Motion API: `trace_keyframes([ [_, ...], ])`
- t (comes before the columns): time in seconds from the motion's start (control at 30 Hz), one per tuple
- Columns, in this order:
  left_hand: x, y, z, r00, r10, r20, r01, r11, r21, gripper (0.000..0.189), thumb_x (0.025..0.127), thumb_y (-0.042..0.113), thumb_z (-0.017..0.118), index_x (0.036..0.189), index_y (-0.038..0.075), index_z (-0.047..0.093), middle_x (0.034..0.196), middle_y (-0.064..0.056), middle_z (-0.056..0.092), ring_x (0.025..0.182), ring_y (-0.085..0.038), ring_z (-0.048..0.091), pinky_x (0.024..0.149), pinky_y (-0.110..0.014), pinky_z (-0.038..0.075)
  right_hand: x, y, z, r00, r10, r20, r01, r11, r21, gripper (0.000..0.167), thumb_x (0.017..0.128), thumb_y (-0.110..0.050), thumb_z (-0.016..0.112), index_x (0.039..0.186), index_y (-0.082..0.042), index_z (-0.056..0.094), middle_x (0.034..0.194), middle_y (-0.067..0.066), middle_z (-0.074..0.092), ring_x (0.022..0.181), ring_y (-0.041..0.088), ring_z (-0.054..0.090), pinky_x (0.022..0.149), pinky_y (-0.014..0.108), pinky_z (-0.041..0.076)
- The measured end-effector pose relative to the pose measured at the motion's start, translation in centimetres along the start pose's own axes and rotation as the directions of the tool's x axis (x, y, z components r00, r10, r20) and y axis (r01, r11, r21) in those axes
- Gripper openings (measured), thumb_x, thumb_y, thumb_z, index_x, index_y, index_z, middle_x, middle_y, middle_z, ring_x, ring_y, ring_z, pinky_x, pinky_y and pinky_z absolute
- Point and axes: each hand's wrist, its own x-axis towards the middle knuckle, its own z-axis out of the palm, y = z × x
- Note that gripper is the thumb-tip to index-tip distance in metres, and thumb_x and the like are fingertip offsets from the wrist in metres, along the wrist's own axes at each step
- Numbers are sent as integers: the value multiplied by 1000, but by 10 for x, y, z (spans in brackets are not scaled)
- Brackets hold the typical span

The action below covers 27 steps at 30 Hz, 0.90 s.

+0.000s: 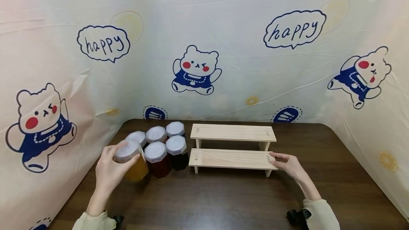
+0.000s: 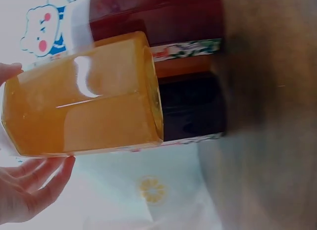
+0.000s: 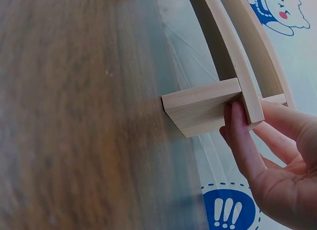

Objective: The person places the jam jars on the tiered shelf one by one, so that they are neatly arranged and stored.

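My left hand (image 1: 108, 169) grips an octagonal jar (image 1: 137, 170) of amber contents near its whitish lid, thumb on one side and fingers on the other. In the left wrist view that amber jar (image 2: 99, 99) is raised above the tabletop, its base showing. Beside it stands a jar with dark red contents (image 1: 159, 166) and a nearly black one (image 1: 178, 159). On the right, my right hand (image 1: 290, 166) pinches the right end of the lower wooden shelf (image 1: 228, 159), thumb and fingers on opposite faces of the board, as the right wrist view shows.
Three more lidded jars stand in the row behind, one with its lid (image 1: 156, 134) in the middle. Behind the lower shelf is a taller wooden shelf (image 1: 233, 132). The dark wooden table (image 1: 217, 201) meets a printed cloth (image 1: 236, 66) at its back and sides.
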Motion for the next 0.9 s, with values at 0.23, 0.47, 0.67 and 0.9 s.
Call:
trace_keyframes([
  [0.23, 13, 11, -10, 1000, 21, -23, -21, 1000, -20, 52, 54, 12, 82, 103, 11, 64, 90, -12, 52, 79, -30, 53, 63, -32, 32, 0, 1, 0, 1000, 0, -1, 0, 1000, -4, 46, 80, -16, 64, 118, 6, 53, 117, 25, 52, 74, 0, 55, 65, 23, 48],
  [0.47, 22, 20, -15, 999, 37, -19, -38, 997, -60, 52, 55, 9, 81, 104, 9, 64, 90, -14, 50, 84, -25, 49, 67, -29, 32, 0, 2, 1, 1000, 10, 4, -10, 1000, -1, 46, 80, -17, 64, 119, 5, 52, 116, 25, 52, 75, 0, 55, 66, 23, 48],
  [0.67, 28, 25, -17, 999, 48, -23, -50, 996, -69, 52, 55, 9, 82, 104, 7, 64, 90, -14, 49, 83, -18, 45, 68, -25, 33, 0, 1, 1, 1000, 14, 8, -14, 1000, 18, 47, 80, -17, 64, 119, 6, 51, 120, 25, 50, 77, 0, 55, 66, 23, 48],
  [0.9, 33, 31, -17, 998, 59, -30, -61, 996, -71, 51, 56, 10, 81, 103, 7, 64, 90, -15, 47, 82, -20, 45, 67, -31, 32, 0, 0, 1, 1000, 22, 8, -22, 1000, 19, 47, 81, -17, 64, 120, 5, 51, 119, 25, 50, 77, 0, 55, 66, 23, 48],
])
